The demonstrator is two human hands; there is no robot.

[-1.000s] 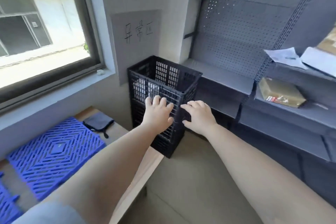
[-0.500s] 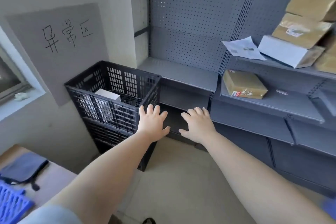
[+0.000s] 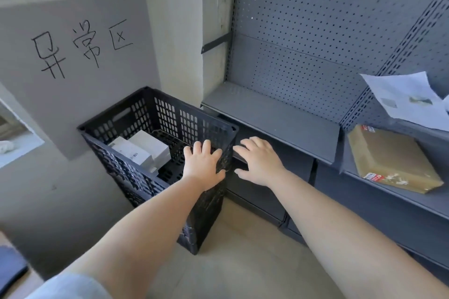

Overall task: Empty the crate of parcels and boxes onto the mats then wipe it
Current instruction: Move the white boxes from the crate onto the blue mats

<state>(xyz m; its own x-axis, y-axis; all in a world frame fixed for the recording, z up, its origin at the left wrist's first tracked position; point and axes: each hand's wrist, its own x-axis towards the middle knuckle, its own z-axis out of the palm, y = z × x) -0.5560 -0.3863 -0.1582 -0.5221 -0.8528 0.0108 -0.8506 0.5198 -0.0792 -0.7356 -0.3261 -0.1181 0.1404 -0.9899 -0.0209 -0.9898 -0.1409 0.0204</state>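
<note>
Grey shelving and a plain wall frame a tall black crate standing on the floor in the corner.

Its long axis runs up and down, open mouth upward, with 2 white boxes still inside, down and to the left of both hands. The left hand is nearer, fingers spread flat over the crate's near right corner; whether it touches is unclear. The right hand hovers open just beside the rim, outside it. No mats show.
</note>
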